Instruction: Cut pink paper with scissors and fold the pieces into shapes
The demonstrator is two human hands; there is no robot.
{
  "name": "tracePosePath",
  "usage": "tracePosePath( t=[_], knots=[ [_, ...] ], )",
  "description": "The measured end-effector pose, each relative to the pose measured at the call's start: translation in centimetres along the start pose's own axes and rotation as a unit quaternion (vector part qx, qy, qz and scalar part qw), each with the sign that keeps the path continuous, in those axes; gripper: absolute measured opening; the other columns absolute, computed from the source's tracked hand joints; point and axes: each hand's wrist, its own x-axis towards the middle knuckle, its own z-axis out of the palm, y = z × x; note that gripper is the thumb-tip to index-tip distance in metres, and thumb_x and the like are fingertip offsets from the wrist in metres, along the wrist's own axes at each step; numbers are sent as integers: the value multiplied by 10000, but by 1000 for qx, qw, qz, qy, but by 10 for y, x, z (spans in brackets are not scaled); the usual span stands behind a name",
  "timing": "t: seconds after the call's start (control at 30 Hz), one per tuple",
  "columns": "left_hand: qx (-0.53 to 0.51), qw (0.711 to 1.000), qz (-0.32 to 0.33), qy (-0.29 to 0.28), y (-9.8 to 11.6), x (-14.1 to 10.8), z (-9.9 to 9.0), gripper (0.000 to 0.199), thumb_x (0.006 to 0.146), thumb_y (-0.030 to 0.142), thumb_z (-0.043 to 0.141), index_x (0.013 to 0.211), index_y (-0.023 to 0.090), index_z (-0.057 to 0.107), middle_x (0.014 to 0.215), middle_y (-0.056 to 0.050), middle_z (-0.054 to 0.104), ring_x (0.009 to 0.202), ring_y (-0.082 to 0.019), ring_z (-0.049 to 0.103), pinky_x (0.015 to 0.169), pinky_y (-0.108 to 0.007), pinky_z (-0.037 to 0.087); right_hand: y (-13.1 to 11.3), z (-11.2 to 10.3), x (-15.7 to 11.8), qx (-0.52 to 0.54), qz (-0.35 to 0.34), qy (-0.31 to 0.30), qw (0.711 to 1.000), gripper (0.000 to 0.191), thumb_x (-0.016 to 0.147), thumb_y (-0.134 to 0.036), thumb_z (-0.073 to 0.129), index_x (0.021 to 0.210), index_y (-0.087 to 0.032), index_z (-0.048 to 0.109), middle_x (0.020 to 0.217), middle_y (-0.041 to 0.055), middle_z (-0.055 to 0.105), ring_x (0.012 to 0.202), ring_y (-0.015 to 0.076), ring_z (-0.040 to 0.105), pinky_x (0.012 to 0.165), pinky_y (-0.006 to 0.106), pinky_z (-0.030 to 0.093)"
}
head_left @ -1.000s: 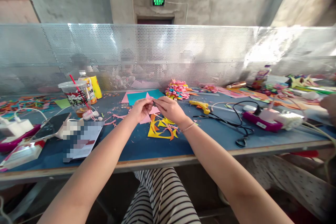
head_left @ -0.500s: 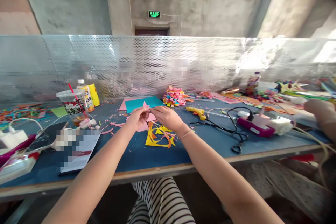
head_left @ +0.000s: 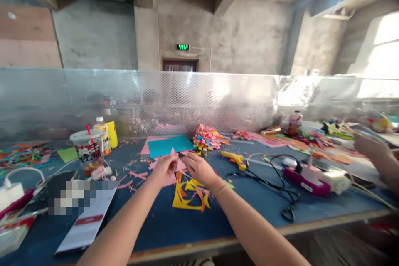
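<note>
My left hand [head_left: 166, 168] is closed in a pinch, and what its fingertips hold is too small to name. Almost touching it is my right hand [head_left: 198, 168], its fingers curled inward and pressed together; anything between them is hidden. Pink paper [head_left: 170, 180] shows under and behind the hands, with one pointed tip rising above the left fingers. Just in front lies a yellow sheet [head_left: 177, 205] with its middle cut away, orange and pink scraps on it. A blue sheet [head_left: 170, 145] lies beyond, beside a pile of pink folded strips [head_left: 206, 138].
At left stand a plastic cup [head_left: 87, 149] with a red straw, a bottle [head_left: 102, 131] and a phone [head_left: 89, 220]. To the right lie a yellow glue gun [head_left: 233, 159], black cables [head_left: 268, 183] and a purple power strip [head_left: 302, 182]. Another person's hand [head_left: 369, 146] is at far right.
The camera has tilted up, so the table sits lower in view. My hands stay together at the same spot, the right fingers slightly more spread over the left fingertips.
</note>
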Motion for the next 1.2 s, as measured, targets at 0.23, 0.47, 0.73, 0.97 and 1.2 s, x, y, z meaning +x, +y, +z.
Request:
tracePosePath(
  t=[0.23,0.47,0.73,0.97,1.2],
  knots=[
    [71,996,37,-39,1,-6,7,174,581,209,626,503,127,494,465,30,490,419,-37,445,449,-164,369,2,15,4,203,176,58,961,215,853,-251,344,713,-172,486,659,18,504,629,117,475,587,229,392],
    [208,975,60,-55,-5,-3,-2,232,594,334,639,675,140,539,545,13,538,478,-90,524,505,-226,442,4,24,3,252,213,42,943,216,824,-291,389,674,-170,486,621,-1,500,566,103,461,534,210,363],
    [331,937,91,-69,-2,1,-11,274,655,409,580,694,151,497,480,9,547,334,-81,463,362,-203,377,5,24,0,193,159,49,967,142,798,-243,426,714,-167,512,677,17,538,629,116,483,600,226,366],
    [234,968,49,-73,2,-5,-5,110,620,163,571,715,122,609,637,-56,641,617,-154,618,658,-294,506,12,27,-3,154,128,24,979,132,809,-220,417,742,-173,521,675,14,533,641,115,486,609,225,375],
    [131,987,15,-91,-3,1,-12,161,637,229,608,734,102,601,629,-62,625,635,-156,622,686,-306,498,10,19,-3,129,73,4,989,164,835,-226,395,844,-179,551,814,55,561,757,134,506,689,252,393]
  ],
)
